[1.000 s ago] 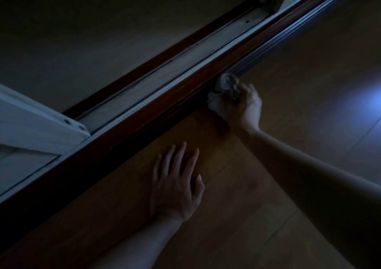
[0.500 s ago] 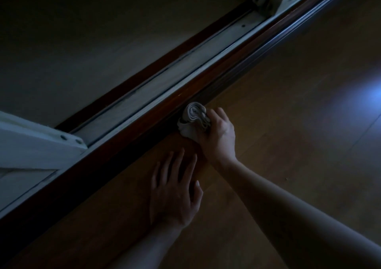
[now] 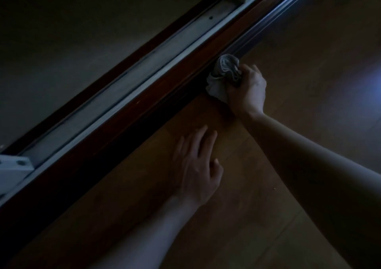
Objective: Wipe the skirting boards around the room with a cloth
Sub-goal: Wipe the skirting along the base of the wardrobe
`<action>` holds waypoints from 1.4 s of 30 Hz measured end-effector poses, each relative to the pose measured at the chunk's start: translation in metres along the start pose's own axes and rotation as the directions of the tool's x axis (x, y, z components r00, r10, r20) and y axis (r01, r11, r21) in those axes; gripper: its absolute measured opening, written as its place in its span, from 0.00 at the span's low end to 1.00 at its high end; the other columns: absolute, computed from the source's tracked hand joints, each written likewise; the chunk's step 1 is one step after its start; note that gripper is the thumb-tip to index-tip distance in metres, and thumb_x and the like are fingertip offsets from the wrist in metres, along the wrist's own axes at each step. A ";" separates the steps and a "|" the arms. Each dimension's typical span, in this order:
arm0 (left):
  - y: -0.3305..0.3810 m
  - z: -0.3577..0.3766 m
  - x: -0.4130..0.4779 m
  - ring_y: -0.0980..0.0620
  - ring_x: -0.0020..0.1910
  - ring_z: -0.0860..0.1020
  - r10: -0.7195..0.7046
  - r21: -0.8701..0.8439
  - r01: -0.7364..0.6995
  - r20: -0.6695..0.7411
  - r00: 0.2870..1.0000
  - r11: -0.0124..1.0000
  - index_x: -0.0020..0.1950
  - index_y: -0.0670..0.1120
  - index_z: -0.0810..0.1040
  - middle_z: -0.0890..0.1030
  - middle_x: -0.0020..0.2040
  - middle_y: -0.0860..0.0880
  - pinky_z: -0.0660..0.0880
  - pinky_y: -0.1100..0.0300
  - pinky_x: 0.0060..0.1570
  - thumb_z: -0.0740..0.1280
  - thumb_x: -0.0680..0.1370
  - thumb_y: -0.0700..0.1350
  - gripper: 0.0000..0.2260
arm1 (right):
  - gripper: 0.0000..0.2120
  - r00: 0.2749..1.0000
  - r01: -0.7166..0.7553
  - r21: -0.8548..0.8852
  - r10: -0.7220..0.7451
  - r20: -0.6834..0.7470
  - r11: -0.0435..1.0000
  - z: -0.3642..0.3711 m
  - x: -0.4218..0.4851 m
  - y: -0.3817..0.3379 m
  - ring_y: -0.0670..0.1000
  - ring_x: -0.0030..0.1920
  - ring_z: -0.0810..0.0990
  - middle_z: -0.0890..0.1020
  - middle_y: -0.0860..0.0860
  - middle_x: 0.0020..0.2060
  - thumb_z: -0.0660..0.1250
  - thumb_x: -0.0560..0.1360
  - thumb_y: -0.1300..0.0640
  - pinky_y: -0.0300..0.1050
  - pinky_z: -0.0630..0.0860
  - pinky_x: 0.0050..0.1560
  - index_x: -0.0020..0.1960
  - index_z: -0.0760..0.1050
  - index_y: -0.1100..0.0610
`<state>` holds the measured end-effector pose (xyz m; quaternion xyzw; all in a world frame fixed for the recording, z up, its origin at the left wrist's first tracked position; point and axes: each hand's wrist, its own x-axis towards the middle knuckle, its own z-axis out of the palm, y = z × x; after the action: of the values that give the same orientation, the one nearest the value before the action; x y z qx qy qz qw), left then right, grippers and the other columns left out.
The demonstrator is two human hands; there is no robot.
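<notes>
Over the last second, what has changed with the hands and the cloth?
The right hand, gripping the bunched cloth, slid it along the skirting board toward the left hand, then back away up the board. Nothing was picked up or let go. The left hand stayed pressed on the wooden floor.

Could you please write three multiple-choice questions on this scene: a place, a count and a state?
1. Where is the cloth?
A) flat in mid-floor
B) against the skirting board
C) over a forearm

2. How many hands hold the cloth?
A) none
B) one
C) two

3. How is the left hand?
A) open on the floor
B) clenched in a fist
C) gripping the cloth

Answers: 1 B, it is bunched against the dark board; 2 B, only the right hand grips it; 3 A, its fingers lie straight on the wood.
</notes>
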<state>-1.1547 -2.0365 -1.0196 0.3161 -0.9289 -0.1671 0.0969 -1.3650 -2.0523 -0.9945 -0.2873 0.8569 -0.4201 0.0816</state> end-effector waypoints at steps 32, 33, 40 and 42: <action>0.023 0.026 0.031 0.46 0.78 0.61 -0.058 0.202 0.057 -0.002 0.998 0.978 0.78 0.55 0.65 0.63 0.80 0.49 0.55 0.42 0.74 0.60 0.76 0.57 0.30 | 0.10 0.997 0.074 0.007 -0.074 0.024 0.997 -0.017 0.040 0.026 0.47 0.49 0.75 0.75 0.49 0.51 0.68 0.76 0.55 0.42 0.73 0.48 0.56 0.77 0.54; 0.023 0.026 0.031 0.46 0.78 0.61 -0.057 0.201 0.056 0.002 0.998 0.978 0.78 0.55 0.65 0.63 0.80 0.49 0.55 0.42 0.74 0.60 0.76 0.57 0.30 | 0.10 1.000 0.030 0.021 -0.030 -0.006 0.999 -0.020 0.047 0.028 0.48 0.51 0.75 0.75 0.49 0.52 0.68 0.75 0.56 0.43 0.74 0.50 0.57 0.77 0.54; 0.024 0.024 0.032 0.47 0.79 0.60 -0.074 0.207 0.065 0.036 0.997 0.976 0.79 0.55 0.65 0.62 0.80 0.49 0.56 0.42 0.74 0.61 0.75 0.57 0.30 | 0.10 0.998 -0.014 -0.007 0.014 -0.061 1.000 -0.024 0.062 0.032 0.47 0.50 0.73 0.73 0.48 0.51 0.67 0.76 0.56 0.42 0.72 0.50 0.57 0.77 0.55; 0.024 0.023 0.032 0.47 0.79 0.60 -0.072 0.208 0.062 0.041 0.997 0.976 0.78 0.55 0.65 0.63 0.80 0.49 0.56 0.42 0.74 0.61 0.75 0.57 0.30 | 0.12 0.998 -0.041 -0.025 0.039 -0.056 0.999 -0.029 0.070 0.035 0.48 0.53 0.74 0.74 0.49 0.53 0.67 0.76 0.55 0.42 0.73 0.53 0.59 0.77 0.55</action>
<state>-1.2000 -2.0329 -1.0295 0.3516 -0.9320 -0.0803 0.0353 -1.4488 -2.0549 -0.9960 -0.2593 0.8699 -0.4150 0.0624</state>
